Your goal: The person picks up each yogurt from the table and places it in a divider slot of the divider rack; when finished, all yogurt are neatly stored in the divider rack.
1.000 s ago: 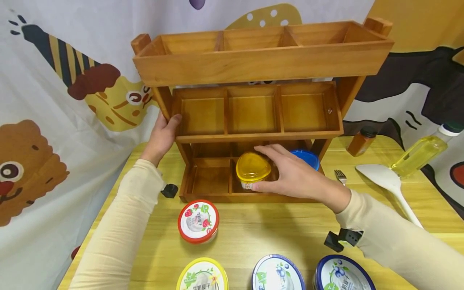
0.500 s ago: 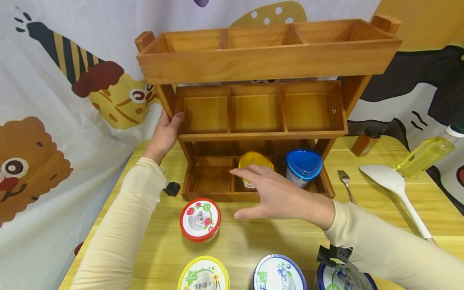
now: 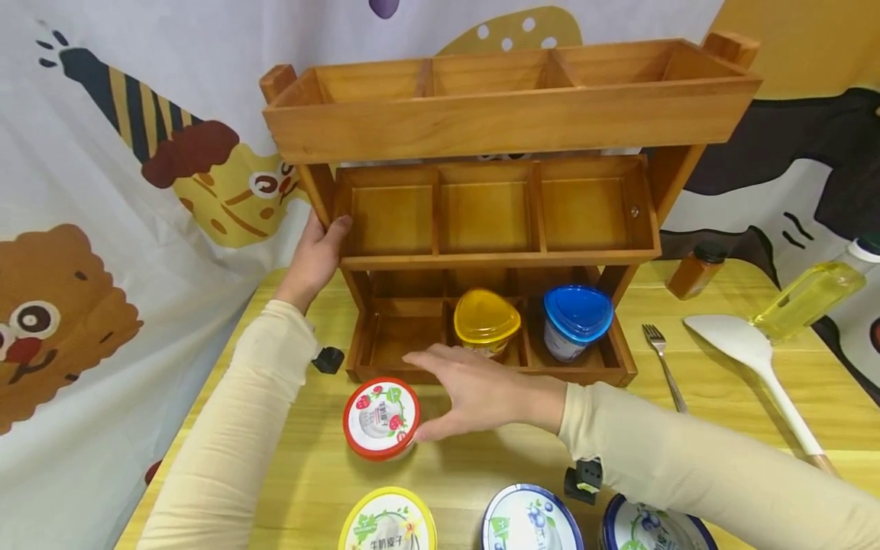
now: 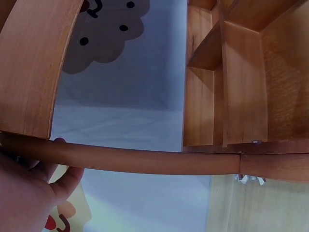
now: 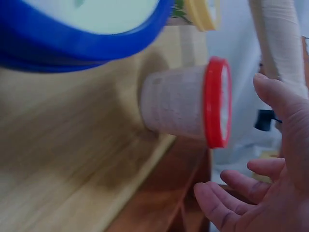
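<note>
My left hand grips the left side post of a three-tier wooden shelf; in the left wrist view its thumb and fingers wrap round the post. My right hand is spread beside a red-lidded yogurt cup with strawberries on its lid. In the right wrist view that cup stands between thumb and fingers, apparently without contact. A yellow-lidded cup sits in the bottom tier's middle compartment, a blue-lidded cup in the right one.
In front stand another yellow-lidded cup and two blueberry cups. On the right lie a fork and a white spatula, near an oil bottle and a small black-capped jar.
My right hand has withdrawn from the yellow-lidded cup in the bottom tier and moved left and toward me, to the red-lidded cup. My left hand stays on the post.
</note>
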Tool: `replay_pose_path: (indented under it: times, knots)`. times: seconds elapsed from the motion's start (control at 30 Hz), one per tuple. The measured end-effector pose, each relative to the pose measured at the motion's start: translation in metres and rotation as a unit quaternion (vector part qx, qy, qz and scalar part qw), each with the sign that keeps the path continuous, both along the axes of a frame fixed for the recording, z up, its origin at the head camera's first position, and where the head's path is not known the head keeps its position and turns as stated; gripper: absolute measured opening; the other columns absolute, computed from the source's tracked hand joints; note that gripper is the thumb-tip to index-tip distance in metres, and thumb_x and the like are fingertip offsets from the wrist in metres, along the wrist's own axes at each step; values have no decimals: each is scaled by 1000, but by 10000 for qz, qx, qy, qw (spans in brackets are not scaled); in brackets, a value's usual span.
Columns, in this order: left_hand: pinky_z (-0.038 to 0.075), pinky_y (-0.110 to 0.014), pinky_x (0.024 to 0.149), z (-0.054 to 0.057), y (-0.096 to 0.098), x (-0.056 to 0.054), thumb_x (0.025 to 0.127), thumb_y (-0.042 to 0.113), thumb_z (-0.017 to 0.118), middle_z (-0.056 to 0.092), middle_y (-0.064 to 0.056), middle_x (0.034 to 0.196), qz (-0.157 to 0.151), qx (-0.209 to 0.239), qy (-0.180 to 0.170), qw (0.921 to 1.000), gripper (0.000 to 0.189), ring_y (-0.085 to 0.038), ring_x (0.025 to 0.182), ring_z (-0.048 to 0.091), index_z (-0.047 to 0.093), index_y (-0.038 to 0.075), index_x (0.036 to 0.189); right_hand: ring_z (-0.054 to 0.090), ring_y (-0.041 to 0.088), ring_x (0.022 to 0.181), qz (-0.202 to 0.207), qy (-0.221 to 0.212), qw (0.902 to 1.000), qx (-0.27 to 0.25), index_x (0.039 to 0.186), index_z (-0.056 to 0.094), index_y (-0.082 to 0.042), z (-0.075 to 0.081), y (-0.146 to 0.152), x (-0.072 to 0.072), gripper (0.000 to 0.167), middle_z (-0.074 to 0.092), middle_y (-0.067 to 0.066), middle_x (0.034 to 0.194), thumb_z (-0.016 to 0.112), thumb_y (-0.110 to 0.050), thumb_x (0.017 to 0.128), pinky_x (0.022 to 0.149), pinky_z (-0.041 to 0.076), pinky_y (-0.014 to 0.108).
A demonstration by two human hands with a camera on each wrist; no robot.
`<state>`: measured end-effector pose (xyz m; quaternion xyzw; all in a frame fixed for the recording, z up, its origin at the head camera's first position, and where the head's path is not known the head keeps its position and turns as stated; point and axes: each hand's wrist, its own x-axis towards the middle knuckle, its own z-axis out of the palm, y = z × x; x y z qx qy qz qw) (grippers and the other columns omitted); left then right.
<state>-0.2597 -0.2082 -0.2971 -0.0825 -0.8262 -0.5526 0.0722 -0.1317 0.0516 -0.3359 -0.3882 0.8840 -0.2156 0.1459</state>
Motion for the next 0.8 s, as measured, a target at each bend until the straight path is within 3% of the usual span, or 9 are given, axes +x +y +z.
replay_pose_path:
  times: [0.4,0.8]
  knots:
    - [26,-41,114,-1,-2,0,105,34,40,39,-11,145,-78,-10,59,10000,50,-21,132,38,25,17,150,51,16,120,581,-16,9981,221,151,36,-10,-14,-29,-4,101,49,5,142,82,-54,73,99,46,31]
    - [26,-41,114,1,-1,0,105,34,40,40,-11,145,-55,13,-16,10000,51,-21,132,38,25,16,150,50,15,114,757,155,9948,668,154,30,-10,-18,-52,-6,110,46,4,143,83,-55,69,93,47,25]
